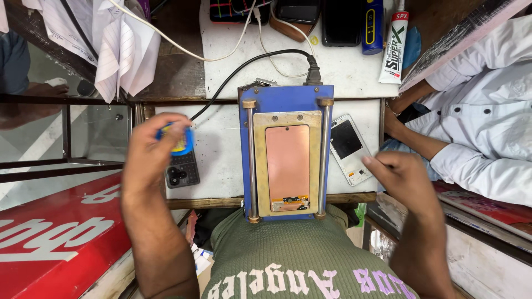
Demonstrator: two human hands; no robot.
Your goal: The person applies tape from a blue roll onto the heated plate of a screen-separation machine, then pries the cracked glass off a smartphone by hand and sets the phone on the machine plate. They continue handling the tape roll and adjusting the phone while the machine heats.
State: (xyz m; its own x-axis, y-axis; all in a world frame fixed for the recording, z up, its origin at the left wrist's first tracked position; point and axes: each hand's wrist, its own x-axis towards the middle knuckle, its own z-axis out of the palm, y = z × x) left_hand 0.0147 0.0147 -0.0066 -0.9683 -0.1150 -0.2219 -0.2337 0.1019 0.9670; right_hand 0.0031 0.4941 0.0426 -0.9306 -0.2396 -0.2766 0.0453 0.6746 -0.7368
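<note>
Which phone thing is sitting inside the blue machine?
The copper-pink phone panel, lying flat in the brass frame of the blue machine. The white opened phone lies on the table beside it, and the dark phone back sits under the left hand.

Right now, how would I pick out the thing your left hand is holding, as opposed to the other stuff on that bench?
Start at the blue machine with the copper-coloured panel in the middle of the white bench top. Go left to the left hand: it grips a small round blue spool above a dark phone. It is the only round blue item there; the phones nearby are flat rectangles.
</note>
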